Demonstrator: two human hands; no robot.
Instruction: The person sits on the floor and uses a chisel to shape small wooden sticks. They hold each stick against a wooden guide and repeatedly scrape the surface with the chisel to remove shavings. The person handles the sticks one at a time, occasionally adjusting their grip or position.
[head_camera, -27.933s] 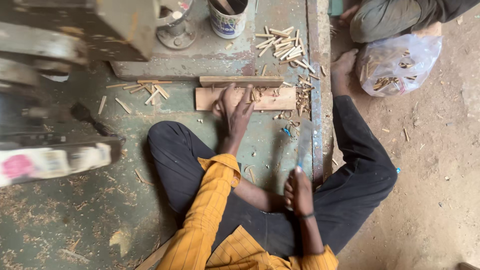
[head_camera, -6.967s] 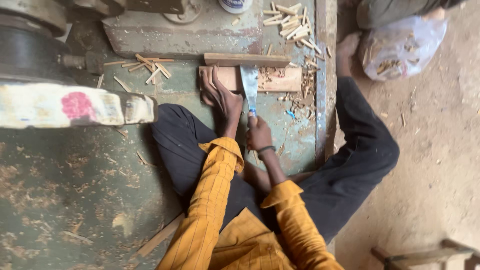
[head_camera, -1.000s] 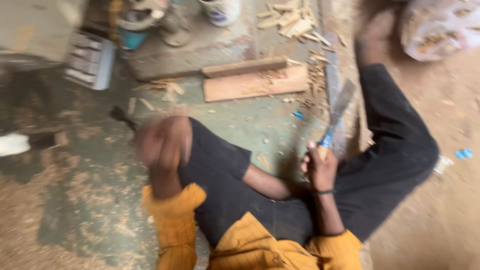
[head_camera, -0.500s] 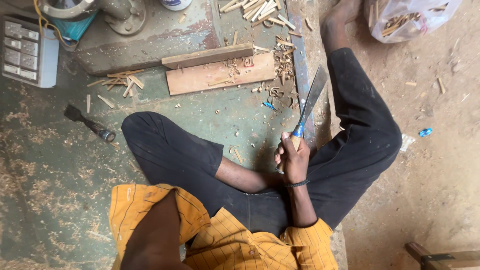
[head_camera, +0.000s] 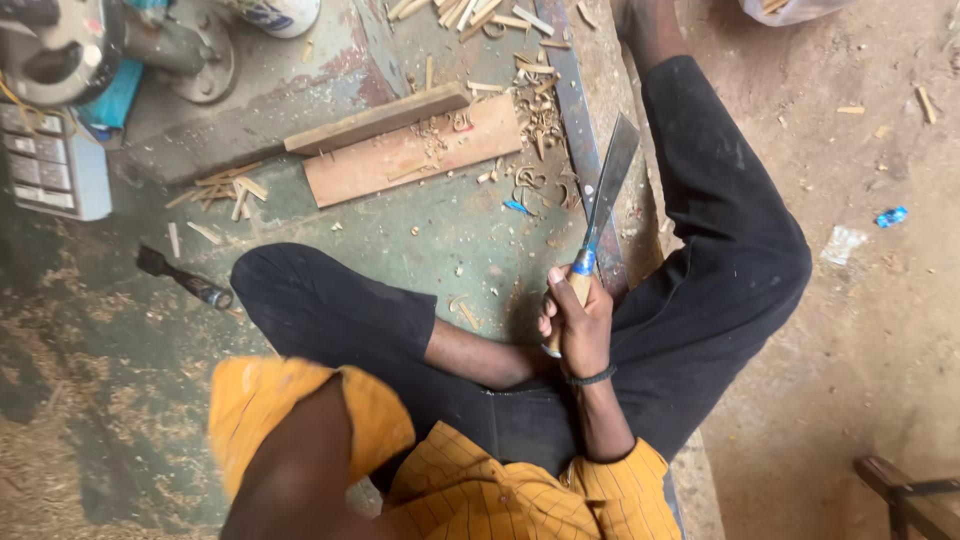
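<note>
My right hand (head_camera: 578, 325) is closed around the wooden handle of a long flat-bladed knife (head_camera: 610, 175) with a blue collar. The blade points up and away over the green floor, beside my right leg in black trousers. My left forearm (head_camera: 290, 480), in a rolled yellow sleeve, rises toward the camera at the bottom left, and its hand is out of frame. A wooden board (head_camera: 410, 160) with a thinner plank (head_camera: 375, 118) resting along its far edge lies on the floor beyond my knees.
Wood slivers (head_camera: 220, 190) and curled shavings (head_camera: 535, 120) litter the floor around the board. A small dark tool (head_camera: 185, 280) lies left of my knee. A machine base (head_camera: 60, 50), grey box (head_camera: 50, 170) and white can (head_camera: 280, 12) stand at the back left. Bare dirt ground is on the right.
My left arm has lifted from my knee toward the camera, taking the hand out of view. The right hand keeps the knife near my lap, its blade still pointing away.
</note>
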